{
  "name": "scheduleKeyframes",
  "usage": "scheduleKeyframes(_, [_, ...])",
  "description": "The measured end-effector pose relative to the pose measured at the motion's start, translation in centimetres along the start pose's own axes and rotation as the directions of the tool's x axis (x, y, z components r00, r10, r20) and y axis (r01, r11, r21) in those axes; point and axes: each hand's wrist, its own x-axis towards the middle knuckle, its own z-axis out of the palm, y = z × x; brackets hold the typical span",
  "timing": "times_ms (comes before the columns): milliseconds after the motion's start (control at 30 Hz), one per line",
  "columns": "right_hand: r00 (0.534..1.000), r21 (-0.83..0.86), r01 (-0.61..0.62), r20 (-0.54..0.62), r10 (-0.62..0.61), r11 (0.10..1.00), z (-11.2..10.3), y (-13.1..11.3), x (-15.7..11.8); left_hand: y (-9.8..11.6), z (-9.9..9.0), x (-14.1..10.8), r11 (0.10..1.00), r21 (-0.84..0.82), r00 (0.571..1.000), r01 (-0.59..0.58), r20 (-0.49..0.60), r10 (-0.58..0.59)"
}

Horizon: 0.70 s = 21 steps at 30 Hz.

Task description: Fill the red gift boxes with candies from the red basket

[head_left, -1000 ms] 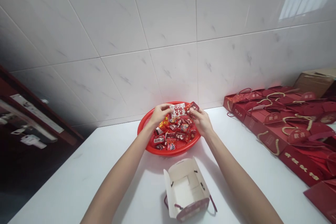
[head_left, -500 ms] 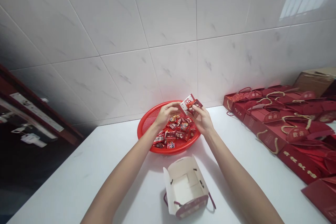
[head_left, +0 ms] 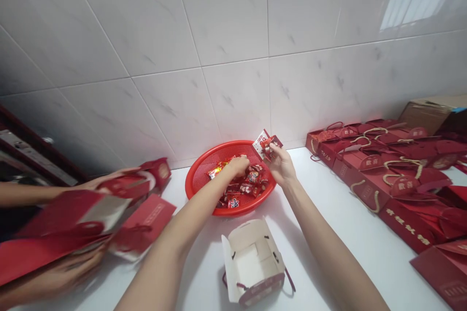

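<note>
My right hand (head_left: 282, 165) is closed around several small red and white candy packets (head_left: 263, 145) above the right rim of a red plastic basket (head_left: 199, 180). Inside that basket, my left hand (head_left: 239, 166) reaches down with curled fingers among wrapped candies (head_left: 250, 187); its fingertips are hidden, so what they grip cannot be made out. Between my forearms an open box (head_left: 251, 265) with a pale inside and dark red cords stands on the white table. Its visible floor is bare.
Rows of red gift boxes (head_left: 375, 170) with cord handles fill the right side, a cardboard box (head_left: 423, 114) behind them. At left, another person's hands (head_left: 69, 272) carry several red boxes (head_left: 142, 223), blurred by motion. A tiled wall (head_left: 237, 92) borders the white table (head_left: 321, 209).
My left hand has left the packets near my right hand and gone down into the basket. Another person's hands with red boxes have come in from the left.
</note>
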Motion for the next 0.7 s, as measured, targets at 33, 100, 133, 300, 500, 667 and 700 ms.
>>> scheduleKeyframes(33, [1.000,-0.002,0.002,0.000,-0.002,1.000,0.1,-0.1,0.0,0.2,-0.3,-0.1,1.000,0.003,1.000,0.013,0.022,-0.013])
scheduleKeyframes(100, [1.000,-0.003,0.009,-0.002,-0.009,1.000,0.2,-0.3,-0.1,0.8,-1.2,-0.5,1.000,0.005,0.998,0.026,0.062,-0.026])
scheduleKeyframes(133, [1.000,0.000,0.013,-0.003,-0.013,1.000,0.3,-0.4,-0.2,1.3,-1.7,-0.8,1.000,-0.007,0.997,0.024,0.072,-0.023])
scheduleKeyframes(300, [0.999,0.016,0.031,0.016,-0.031,0.999,0.6,-1.3,-0.5,4.4,-3.4,-3.7,0.983,-0.178,0.999,-0.036,0.009,0.038])
scheduleKeyframes(500, [0.994,-0.039,-0.024,0.107,0.028,0.999,1.3,-2.6,-1.7,7.3,-3.7,-7.5,0.900,-0.425,0.978,-0.098,-0.208,0.008])
scheduleKeyframes(667, [0.981,-0.160,-0.027,0.184,0.056,0.987,2.3,-3.1,-3.9,9.2,-3.7,-10.3,0.829,-0.542,0.949,-0.140,-0.313,-0.045])
scheduleKeyframes(700, [0.979,-0.186,-0.031,0.190,0.067,0.982,2.4,-3.2,-4.4,9.5,-3.8,-10.8,0.831,-0.537,0.945,-0.145,-0.325,-0.045])
